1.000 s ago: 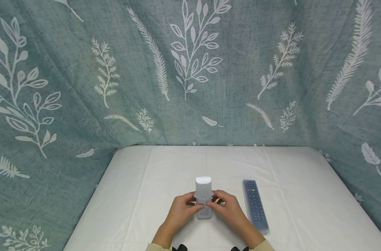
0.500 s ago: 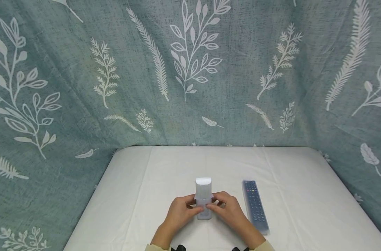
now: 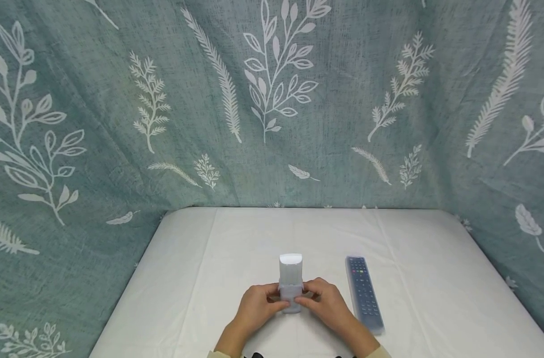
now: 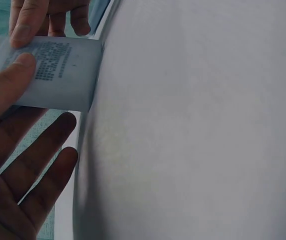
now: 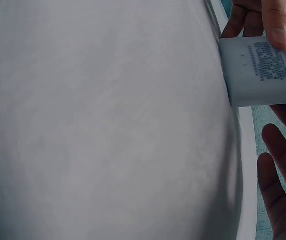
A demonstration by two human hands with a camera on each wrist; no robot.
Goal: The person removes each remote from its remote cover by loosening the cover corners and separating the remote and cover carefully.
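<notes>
Closest to me, both hands meet at the near-middle of the white surface (image 3: 209,278), wrists coming in from the bottom edge w/ pale sleeve cuffs just showing. Left hand (image 3: 259,307) and right hand (image 3: 326,304) both have a grip on the same thing: a white remote (image 3: 291,278) w/ its back facing up, lying lengthwise away from me. Each hand is grasping its near end, thumbs on top pinching it from either side, other fingers curled under or alongside. Far end of the remote sticks out past the fingertips, uncovered.

Left wrist cam: thumb (image 4: 8,82) lies on the remote's printed label, rest of the fingers are spread below it, and the other hand's fingertips touch the label from above. Right wrist cam is pretty much the mirror of that, one finger (image 5: 275,22) on the label text. Print is too small to read, and both wrist views are mostly blurry white cloth. Can't tell if there's a sleeve or cover on the near end, hands hide it.

Just right of the right hand, apart from it: dark remote (image 3: 364,293) in a clear cover, buttons up. Behind everything, teal leaf-print curtain (image 3: 120,99).
</notes>
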